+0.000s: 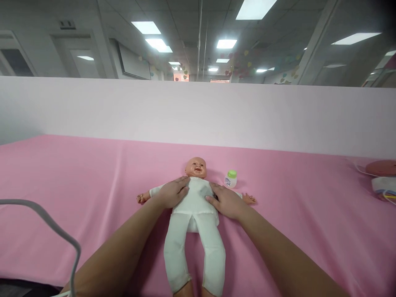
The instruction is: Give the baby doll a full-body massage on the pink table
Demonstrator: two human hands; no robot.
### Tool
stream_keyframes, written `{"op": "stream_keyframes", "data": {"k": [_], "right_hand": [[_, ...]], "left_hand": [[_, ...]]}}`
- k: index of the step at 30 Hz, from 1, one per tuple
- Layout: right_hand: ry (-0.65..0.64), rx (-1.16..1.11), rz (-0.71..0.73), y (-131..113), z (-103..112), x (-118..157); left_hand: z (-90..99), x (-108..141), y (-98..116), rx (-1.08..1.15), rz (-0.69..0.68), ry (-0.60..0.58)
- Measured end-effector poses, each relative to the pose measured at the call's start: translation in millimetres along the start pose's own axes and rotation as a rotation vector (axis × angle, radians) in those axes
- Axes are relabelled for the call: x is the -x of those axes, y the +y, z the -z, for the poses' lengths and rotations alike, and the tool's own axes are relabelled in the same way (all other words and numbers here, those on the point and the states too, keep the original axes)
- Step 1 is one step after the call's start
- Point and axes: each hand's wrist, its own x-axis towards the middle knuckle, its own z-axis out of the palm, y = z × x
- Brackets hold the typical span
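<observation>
A baby doll (199,198) with a white cloth body lies on its back on the pink sheet (99,177), its head toward the wall and its arms spread. My left hand (175,192) rests on the doll's chest and shoulder at the left, fingers stretched out. On the opposite shoulder lies my right hand (225,200), its thumb apart from the fingers. Neither hand grips anything. Just beyond my right hand stands a small clear bottle (230,179) with a green cap.
A white low wall (198,113) runs behind the sheet, with glass above it. At the right edge lies another doll-like object (382,168) with white cloth. A grey cable (58,229) curves across the lower left.
</observation>
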Motion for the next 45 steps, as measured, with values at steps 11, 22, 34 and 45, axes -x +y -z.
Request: {"op": "stream_keyframes", "data": {"k": [11, 22, 34, 45], "right_hand": [[-0.333, -0.208, 0.414, -59.8, 19.3, 73.2], [-0.206, -0.030, 0.272, -34.6, -3.1, 0.7], [-0.004, 0.023, -0.041, -3.3, -20.3, -9.1], [0.030, 0.037, -0.018, -4.2, -27.1, -11.1]], "left_hand": [[-5.8, 1.2, -1.6, 0.056, 0.024, 0.030], [-6.5, 4.5, -0.6, 0.068, -0.012, 0.048], [-9.6, 2.4, -2.8, 0.056, 0.027, 0.038], [28.2, 70.5, 61.6, 0.281, -0.306, -0.158]]}}
